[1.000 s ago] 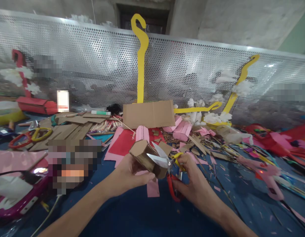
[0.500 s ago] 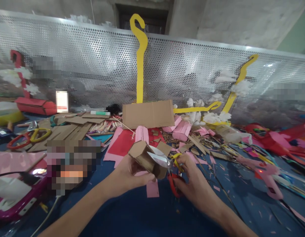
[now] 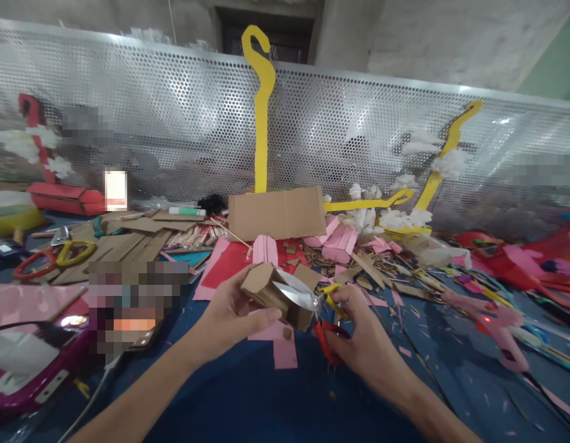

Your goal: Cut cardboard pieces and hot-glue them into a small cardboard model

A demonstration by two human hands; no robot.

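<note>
My left hand (image 3: 234,320) grips a small folded cardboard box (image 3: 261,284) from its left side, thumb along the lower edge. In my right hand (image 3: 354,326) are scissors (image 3: 300,294) with one yellow and one red handle loop. Their silver blades point left and lie against the right side of the box. Beneath the box, pink paper strips (image 3: 285,354) lie on the blue table, a small brown scrap on one of them. Behind it stands a pink folded piece (image 3: 265,251).
A cardboard panel (image 3: 278,213) with a tall yellow hook (image 3: 263,117) stands at the back. A pink glue gun (image 3: 492,320) lies right, red-and-yellow scissors (image 3: 58,259) and a purple power strip (image 3: 40,375) left. Cardboard scraps (image 3: 368,271) litter the table beyond my hands.
My left thumb has shifted slightly left and up along the box. The box and the scissors have moved only a little, and a small brown scrap now shows on the pink paper below.
</note>
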